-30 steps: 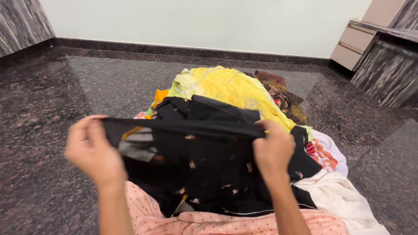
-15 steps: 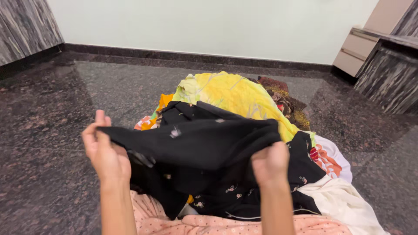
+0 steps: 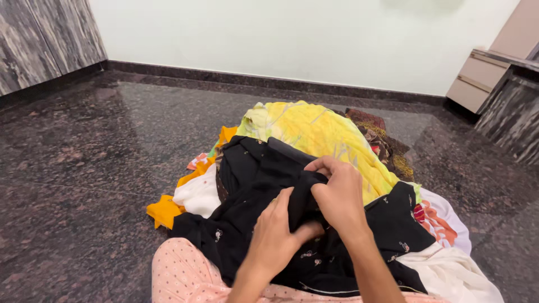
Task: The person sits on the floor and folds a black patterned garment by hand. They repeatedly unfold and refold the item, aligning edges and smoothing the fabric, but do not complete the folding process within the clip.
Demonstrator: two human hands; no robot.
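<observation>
Both hands meet on the black soft-fabric garment w/ small pale motifs (image 3: 264,224), which lies on top of the clothes pile, front & centre, spread over the person's lap. Left hand (image 3: 273,235) sits on the black garment's middle, fingers curled, thumb pinching a fold of it. Right hand (image 3: 337,193), just beside and touching the left, has fingers bent over the same bunched fold, gripping it.

Rel. to the black garment: yellow thin cloth w/ pale streaks (image 3: 314,132) heaped just behind, touching it. Dark brown patterned fabric (image 3: 382,140) behind-right, next to the yellow. White cloth (image 3: 197,193) & orange cloth (image 3: 164,210) on its left edge, partly under it. White cloth w/ orange-red print (image 3: 443,216) to its right. Pink dotted fabric (image 3: 182,275) in front-left, over the person's knee. All sits on dark polished speckled stone floor (image 3: 84,168).
</observation>
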